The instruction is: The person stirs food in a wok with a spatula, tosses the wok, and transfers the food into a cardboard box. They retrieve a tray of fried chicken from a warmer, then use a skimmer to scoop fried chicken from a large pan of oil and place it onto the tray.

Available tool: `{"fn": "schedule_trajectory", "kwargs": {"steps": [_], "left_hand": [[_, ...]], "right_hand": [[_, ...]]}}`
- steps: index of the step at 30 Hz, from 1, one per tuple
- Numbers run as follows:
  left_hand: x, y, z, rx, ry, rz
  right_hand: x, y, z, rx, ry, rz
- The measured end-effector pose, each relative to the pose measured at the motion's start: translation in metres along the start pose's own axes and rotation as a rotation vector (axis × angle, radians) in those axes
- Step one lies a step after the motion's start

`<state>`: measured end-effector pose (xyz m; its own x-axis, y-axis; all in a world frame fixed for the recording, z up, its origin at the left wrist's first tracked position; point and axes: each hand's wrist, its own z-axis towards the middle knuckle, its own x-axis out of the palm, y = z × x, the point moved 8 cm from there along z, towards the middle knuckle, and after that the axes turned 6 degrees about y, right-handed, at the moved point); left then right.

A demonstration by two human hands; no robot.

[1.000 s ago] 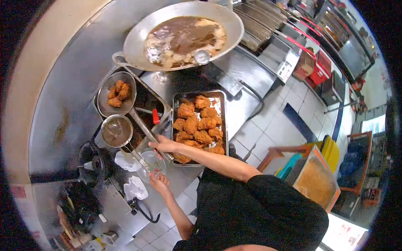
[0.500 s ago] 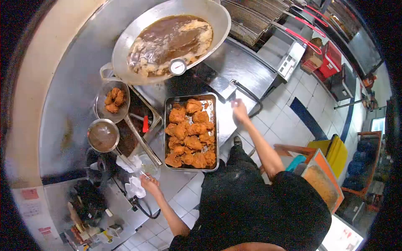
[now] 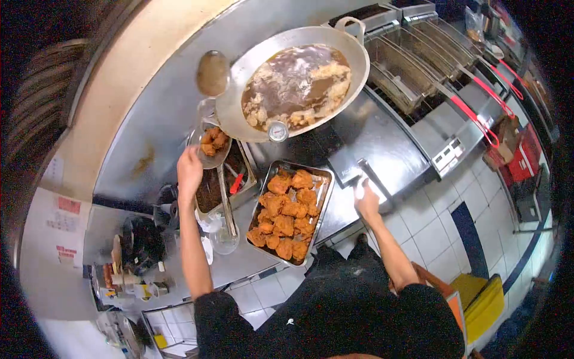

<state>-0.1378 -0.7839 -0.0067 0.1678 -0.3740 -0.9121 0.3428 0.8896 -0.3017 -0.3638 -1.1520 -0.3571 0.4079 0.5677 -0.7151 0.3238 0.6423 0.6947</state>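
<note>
Head view: the left arm stretches forward, and the left hand (image 3: 190, 172) is closed round the handle of a ladle (image 3: 213, 73). Its bowl is raised just beside the wok (image 3: 354, 57) rim, above a strainer (image 3: 213, 143) of chicken. The right arm reaches to the counter (image 3: 373, 134) edge beside the tray (image 3: 323, 179). The right hand (image 3: 366, 202) rests there on something small and white; I cannot tell whether it grips.

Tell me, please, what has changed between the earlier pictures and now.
The left hand took hold of the ladle and lifted it up beside the wok. The right hand let go of the strainer handle and moved right to the counter edge. The tray of fried chicken stayed put.
</note>
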Motion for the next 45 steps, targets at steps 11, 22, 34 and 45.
{"fn": "schedule_trajectory", "kwargs": {"steps": [11,22,34,45], "left_hand": [[0.111,-0.002,0.116,-0.053,0.521,-0.078],[0.152,-0.075,0.075,-0.401,0.96,-0.874],[0.133,-0.148,0.035,-0.36,1.195,-1.369],[0.207,-0.216,0.103,-0.644,0.995,-2.048]], "right_hand": [[-0.06,-0.175,-0.123,0.431,-0.16,0.043],[0.067,-0.414,-0.277,0.626,-0.236,0.085],[0.043,-0.357,-0.278,1.108,0.155,0.676],[0.021,-0.327,-0.258,1.014,0.074,0.713]]}}
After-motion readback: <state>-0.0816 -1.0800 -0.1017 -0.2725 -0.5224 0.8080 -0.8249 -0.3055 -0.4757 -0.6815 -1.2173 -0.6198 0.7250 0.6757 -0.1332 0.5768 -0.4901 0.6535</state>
